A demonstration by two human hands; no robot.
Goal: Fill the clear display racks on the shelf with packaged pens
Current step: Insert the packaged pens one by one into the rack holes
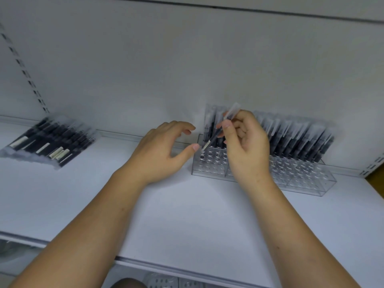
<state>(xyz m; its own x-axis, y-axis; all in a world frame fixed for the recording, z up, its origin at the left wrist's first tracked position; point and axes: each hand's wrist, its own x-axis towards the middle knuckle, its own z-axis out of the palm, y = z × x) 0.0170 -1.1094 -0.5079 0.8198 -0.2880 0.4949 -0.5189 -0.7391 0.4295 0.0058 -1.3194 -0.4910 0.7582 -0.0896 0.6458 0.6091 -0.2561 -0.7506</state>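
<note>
On the shelf [187, 215], at the left end of the clear rack [209, 170], the right hand [245, 146] pinches one packaged pen [214, 138], tilted, with its tip just above a hole. The left hand [162, 154] is wide and holds nothing, its thumb beside the tip. It seems best to stand the pen straight first, then slide it down slowly.

pen [214, 138] I'm holding: pale end label, too blurred for me to read
pen packs [49, 140] at left: pale labels, nothing legible
racks [307, 179]: no readable markings
overall: no text I can read
</note>
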